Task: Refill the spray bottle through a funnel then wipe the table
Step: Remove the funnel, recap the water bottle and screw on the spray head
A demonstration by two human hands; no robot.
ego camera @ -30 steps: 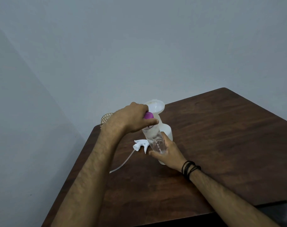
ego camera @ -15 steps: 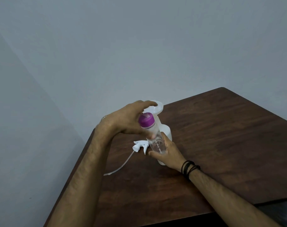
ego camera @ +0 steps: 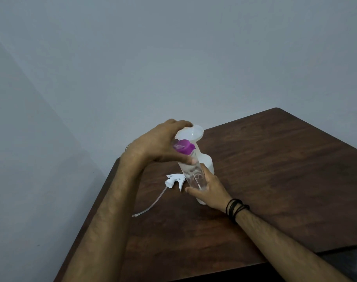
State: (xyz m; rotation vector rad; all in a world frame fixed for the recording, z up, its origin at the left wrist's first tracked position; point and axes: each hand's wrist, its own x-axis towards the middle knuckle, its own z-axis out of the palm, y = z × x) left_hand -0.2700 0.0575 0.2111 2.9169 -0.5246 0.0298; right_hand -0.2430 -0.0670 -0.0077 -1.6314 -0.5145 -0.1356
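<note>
The dark brown wooden table (ego camera: 275, 180) fills the lower right of the view, with its far left corner against a plain grey wall (ego camera: 173, 58). Near that corner stands the white translucent plastic spray bottle (ego camera: 209, 162), upright, with a wide white plastic funnel (ego camera: 196, 132) seated in its neck. Both are partly hidden by what is held in front of them.

In front, nearer the person, is a clear plastic water bottle with a purple flip cap (ego camera: 193, 176). Its long axis runs from the base, near and right, up to the cap, far and left, so it leans slightly left. The right hand (ego camera: 208, 190) is wrapped around its lower body. The left hand (ego camera: 159, 143) is curled over the top, thumb against the neck just below the purple cap (ego camera: 183, 148) and fingers arched above it. The cap looks lifted or half open, though this is hard to tell.

The funnel mouth lies just beyond and a little right of the cap, so pouring should need the bottle raised and tipped away toward the far right. The left hand is nearer the funnel and partly covers its rim, so it would likely have to clear first.

Left of the bottles, the white plastic trigger sprayer head (ego camera: 174, 180) lies on the table, its thin dip tube (ego camera: 151, 204) trailing nearer and leftward. It is clear of the pouring path.
</note>
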